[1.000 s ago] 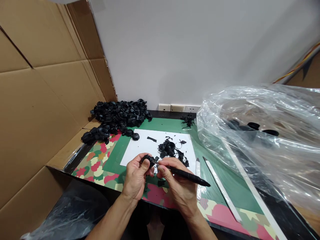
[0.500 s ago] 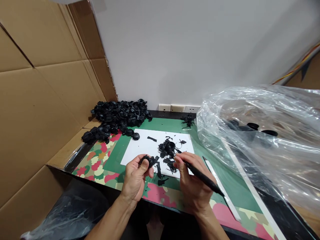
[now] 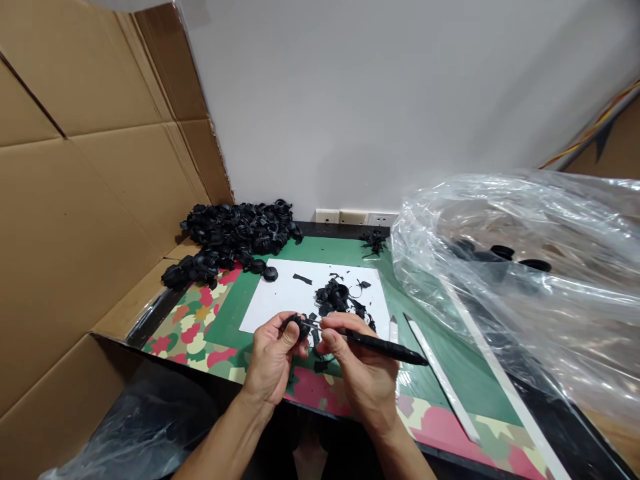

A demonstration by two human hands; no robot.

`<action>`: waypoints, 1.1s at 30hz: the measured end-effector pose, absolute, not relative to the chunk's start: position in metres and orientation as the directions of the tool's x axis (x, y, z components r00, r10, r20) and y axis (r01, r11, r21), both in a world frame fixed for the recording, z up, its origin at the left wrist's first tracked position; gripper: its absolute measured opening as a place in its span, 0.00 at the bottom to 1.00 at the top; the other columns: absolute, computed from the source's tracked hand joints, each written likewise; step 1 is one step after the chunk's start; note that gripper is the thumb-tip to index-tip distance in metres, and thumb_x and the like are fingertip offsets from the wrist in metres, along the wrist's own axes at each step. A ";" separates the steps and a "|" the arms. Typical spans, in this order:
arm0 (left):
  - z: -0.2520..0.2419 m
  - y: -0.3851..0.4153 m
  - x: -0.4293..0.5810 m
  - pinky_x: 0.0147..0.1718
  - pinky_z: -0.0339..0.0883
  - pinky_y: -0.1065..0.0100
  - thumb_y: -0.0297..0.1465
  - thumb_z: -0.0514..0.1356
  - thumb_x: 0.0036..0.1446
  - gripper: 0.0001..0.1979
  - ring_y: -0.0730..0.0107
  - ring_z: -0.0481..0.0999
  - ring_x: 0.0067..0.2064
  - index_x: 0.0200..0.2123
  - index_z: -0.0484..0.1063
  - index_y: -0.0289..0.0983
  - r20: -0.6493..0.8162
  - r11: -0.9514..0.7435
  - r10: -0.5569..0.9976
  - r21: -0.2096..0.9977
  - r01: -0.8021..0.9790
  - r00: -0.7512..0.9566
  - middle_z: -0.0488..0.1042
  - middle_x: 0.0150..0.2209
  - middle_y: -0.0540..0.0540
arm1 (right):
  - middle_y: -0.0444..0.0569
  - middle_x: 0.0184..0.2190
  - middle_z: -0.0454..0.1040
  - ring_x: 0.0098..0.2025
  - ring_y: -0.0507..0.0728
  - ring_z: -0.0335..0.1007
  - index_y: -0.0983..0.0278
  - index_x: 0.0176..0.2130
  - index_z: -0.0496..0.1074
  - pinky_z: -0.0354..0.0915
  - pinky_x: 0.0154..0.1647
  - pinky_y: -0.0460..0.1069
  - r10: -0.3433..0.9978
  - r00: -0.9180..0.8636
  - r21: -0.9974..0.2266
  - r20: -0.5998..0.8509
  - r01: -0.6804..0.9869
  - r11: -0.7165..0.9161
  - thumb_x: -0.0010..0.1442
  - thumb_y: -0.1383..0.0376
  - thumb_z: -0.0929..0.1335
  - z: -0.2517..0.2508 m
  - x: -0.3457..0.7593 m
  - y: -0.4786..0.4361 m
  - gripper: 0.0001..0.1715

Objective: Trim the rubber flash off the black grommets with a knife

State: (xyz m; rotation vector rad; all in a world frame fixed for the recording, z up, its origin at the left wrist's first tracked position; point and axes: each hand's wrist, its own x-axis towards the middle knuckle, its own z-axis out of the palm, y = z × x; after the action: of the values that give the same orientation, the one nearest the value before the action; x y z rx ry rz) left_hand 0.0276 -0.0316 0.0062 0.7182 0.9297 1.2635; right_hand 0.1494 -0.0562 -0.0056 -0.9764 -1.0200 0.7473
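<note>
My left hand pinches a small ribbed black rubber part between thumb and fingers, above the front of a white sheet. In my right hand is a pen-shaped trimming tool with a black handle, gripped like a pencil. Its thin metal tip points left and meets the edge of the rubber part; the exact contact is too small to make out. Just beyond my hands lies a heap of black rubber scraps on the sheet, with loose strips around it.
A large pile of black rubber parts sits at the back left by a cardboard wall. Two white sticks lie at right, one a long white stick. A clear plastic bag with black parts covers the right side. More scraps lie behind.
My right hand has moved left with the tool, bringing its tip from the scrap heap to the rubber part. My left hand stays nearly in place. A second white stick now shows.
</note>
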 end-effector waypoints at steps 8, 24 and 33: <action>0.005 -0.034 0.027 0.20 0.60 0.75 0.40 0.73 0.36 0.22 0.80 0.66 0.19 0.30 0.74 0.31 -0.156 0.161 0.987 0.893 -0.421 0.045 0.72 0.22 0.50 | 0.48 0.32 0.75 0.34 0.57 0.74 0.61 0.33 0.76 0.71 0.34 0.53 0.881 0.314 -0.908 0.353 -0.113 0.404 0.56 0.61 0.71 -0.006 0.148 -0.055 0.06; 0.011 -0.038 0.029 0.19 0.55 0.75 0.42 0.73 0.36 0.21 0.79 0.63 0.16 0.26 0.72 0.32 -0.167 0.174 0.985 0.900 -0.399 0.051 0.67 0.15 0.53 | 0.48 0.31 0.77 0.32 0.54 0.75 0.61 0.35 0.74 0.71 0.33 0.48 0.510 0.259 -0.544 0.820 0.630 0.555 0.58 0.73 0.68 -0.006 0.172 -0.050 0.08; 0.002 -0.033 0.026 0.21 0.52 0.74 0.44 0.73 0.35 0.25 0.78 0.63 0.17 0.31 0.74 0.31 -0.173 0.179 0.984 0.913 -0.367 0.050 0.67 0.14 0.52 | 0.45 0.28 0.74 0.21 0.51 0.71 0.63 0.33 0.74 0.71 0.23 0.48 0.845 0.446 -0.946 0.296 0.017 0.323 0.56 0.60 0.70 -0.001 0.171 -0.053 0.08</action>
State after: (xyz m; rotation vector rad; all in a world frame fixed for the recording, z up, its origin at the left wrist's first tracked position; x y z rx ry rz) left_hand 0.0261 -0.0326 0.0018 0.8096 0.9971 1.2221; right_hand 0.1709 -0.0527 -0.0010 -1.1149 -0.9674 0.6720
